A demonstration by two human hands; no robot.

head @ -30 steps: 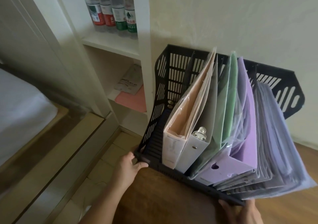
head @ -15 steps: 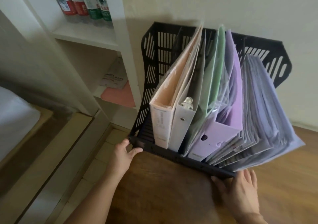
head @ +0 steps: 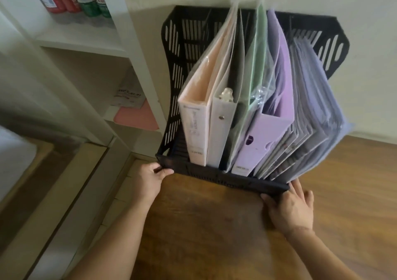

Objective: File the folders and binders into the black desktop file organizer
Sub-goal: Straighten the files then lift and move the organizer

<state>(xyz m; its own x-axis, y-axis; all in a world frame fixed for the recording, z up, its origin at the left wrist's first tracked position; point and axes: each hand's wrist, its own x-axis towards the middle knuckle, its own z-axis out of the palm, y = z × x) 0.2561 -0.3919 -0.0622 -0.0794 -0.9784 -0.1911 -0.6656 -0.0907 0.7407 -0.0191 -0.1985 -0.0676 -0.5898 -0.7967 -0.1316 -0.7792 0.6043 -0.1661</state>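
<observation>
Head view: black file organizer (head: 171,99), full, stands at the worktop's (head: 214,226) back-left corner, long axis left-right; left hand (head: 150,177) pinches its front-left corner, right hand (head: 291,206) presses open against its front-right.

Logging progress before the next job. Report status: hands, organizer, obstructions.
Left hand grips front left corner of black organizer. Right hand at front right corner, grip unclear. Binders and folders filed upright inside. No obstruction seen.
</observation>
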